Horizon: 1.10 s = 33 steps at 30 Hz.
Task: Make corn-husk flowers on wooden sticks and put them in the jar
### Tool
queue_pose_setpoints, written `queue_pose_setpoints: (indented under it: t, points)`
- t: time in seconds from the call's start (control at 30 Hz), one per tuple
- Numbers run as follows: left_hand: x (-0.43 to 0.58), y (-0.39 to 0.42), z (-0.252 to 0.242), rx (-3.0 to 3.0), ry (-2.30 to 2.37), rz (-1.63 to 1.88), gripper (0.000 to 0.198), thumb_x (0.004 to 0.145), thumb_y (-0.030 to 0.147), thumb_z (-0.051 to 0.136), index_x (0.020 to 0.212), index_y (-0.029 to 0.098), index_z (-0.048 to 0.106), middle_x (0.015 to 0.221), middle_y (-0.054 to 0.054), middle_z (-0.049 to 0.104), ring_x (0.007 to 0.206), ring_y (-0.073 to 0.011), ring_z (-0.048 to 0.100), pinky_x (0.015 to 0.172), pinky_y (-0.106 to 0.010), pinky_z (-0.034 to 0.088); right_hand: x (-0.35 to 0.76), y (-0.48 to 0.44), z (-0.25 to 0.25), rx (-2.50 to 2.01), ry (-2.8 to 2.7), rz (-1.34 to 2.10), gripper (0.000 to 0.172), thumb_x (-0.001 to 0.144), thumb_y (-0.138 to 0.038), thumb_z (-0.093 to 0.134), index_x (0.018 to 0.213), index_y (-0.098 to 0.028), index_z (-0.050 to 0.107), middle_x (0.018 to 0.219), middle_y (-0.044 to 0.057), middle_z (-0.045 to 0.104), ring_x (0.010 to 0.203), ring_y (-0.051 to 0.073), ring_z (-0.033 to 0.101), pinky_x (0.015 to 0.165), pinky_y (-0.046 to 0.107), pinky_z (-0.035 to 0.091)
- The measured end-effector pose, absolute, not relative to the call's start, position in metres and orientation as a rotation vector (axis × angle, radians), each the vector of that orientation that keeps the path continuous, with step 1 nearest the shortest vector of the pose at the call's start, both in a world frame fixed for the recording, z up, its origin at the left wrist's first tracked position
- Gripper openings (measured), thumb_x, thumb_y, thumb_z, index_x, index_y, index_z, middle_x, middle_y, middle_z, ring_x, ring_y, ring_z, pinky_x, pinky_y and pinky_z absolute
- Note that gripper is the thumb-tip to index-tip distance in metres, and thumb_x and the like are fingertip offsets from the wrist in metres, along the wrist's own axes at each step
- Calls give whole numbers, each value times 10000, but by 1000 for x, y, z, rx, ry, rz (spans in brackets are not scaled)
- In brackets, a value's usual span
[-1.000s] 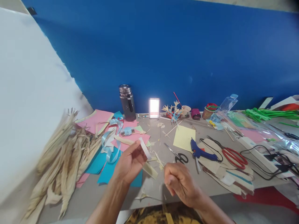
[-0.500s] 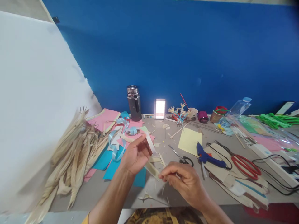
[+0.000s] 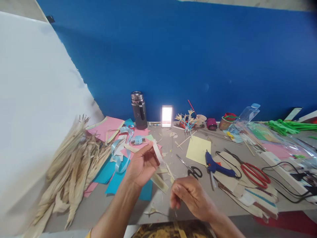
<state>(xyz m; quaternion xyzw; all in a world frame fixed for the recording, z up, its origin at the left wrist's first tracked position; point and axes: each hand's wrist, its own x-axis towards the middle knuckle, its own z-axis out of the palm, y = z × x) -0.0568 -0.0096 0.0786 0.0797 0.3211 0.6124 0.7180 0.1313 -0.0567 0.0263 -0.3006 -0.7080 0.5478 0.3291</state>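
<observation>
My left hand (image 3: 142, 165) is raised over the table and pinches a pale, narrow husk strip (image 3: 158, 152) between thumb and fingers; the strip stands up and slants right. My right hand (image 3: 189, 195) hovers lower and closer to me, fingers curled in a loose pinch on what looks like a thin sliver; I cannot make it out. Another pale strip (image 3: 160, 182) lies on the grey table (image 3: 158, 201) between the hands.
A pile of dried corn husks (image 3: 71, 168) fills the left. Blue and pink paper sheets (image 3: 112, 172), light blue ribbon (image 3: 120, 150), small scissors (image 3: 190, 167), a blue glue gun (image 3: 218, 167), red scissors (image 3: 254, 172), a yellow sheet (image 3: 198, 148), a dark flask (image 3: 139, 110) and cables (image 3: 289, 185) lie around.
My right hand went up toward the strip held in my left hand, then drew back down and toward me. My left hand stayed nearly still with its strip.
</observation>
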Motion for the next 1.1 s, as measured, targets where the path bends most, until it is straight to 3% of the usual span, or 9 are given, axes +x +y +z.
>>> queue_pose_setpoints:
  t: [0.1,0.2,0.33,0.43,0.6,0.67,0.9,1.1]
  points:
    - [-53,-12,79,197,705,1346,174,916,113,528,781,108,637,678,-53,654,587,-136,642,587,-251,552,130,-53,28,-973,-1757,1266,197,945,-340,574,907,-180,683,810,29,706,584,98,567,543,194,423]
    - [-48,-14,79,244,667,1314,204,918,123,515,766,104,649,668,-57,650,584,-142,636,600,-264,557,126,-45,33,-1040,-1628,1077,229,934,-352,572,819,-179,669,666,-2,643,541,104,517,521,203,407]
    - [-41,-16,77,356,661,1246,193,904,173,559,766,98,671,663,-66,653,606,-166,639,615,-290,561,116,-36,43,-1043,-1686,823,137,827,-297,677,901,-183,690,784,8,649,615,114,507,581,220,422]
    - [-41,-19,73,508,721,1274,141,858,217,659,766,112,677,671,-48,650,605,-149,615,609,-266,536,110,-32,47,-1075,-1649,843,87,814,-263,649,824,-178,662,680,-20,582,558,103,451,543,215,397]
    - [-42,-31,69,925,1018,1441,113,792,216,740,717,164,673,645,-20,644,601,-138,580,632,-239,488,106,-32,42,-1132,-1560,927,121,826,-288,629,790,-173,612,606,-44,526,506,90,423,480,200,355]
    - [-42,-38,70,1155,1211,1543,54,755,150,757,781,188,728,730,-34,689,691,-158,608,710,-235,484,106,-32,39,-1140,-1577,842,122,842,-286,629,792,-176,610,610,-40,550,518,94,451,503,203,368]
    - [-42,-45,65,1622,1398,1477,244,747,125,755,927,284,796,979,-71,746,982,-259,632,981,-316,434,108,-34,39,-1168,-1755,434,165,916,-290,588,802,-185,645,632,-7,620,552,122,535,579,238,392]
    - [-40,-44,54,1303,1261,1528,239,719,81,777,867,267,802,916,-94,736,1000,-265,633,898,-260,464,109,-36,42,-1163,-1847,260,145,927,-260,586,819,-193,655,662,10,661,569,137,567,591,259,376]
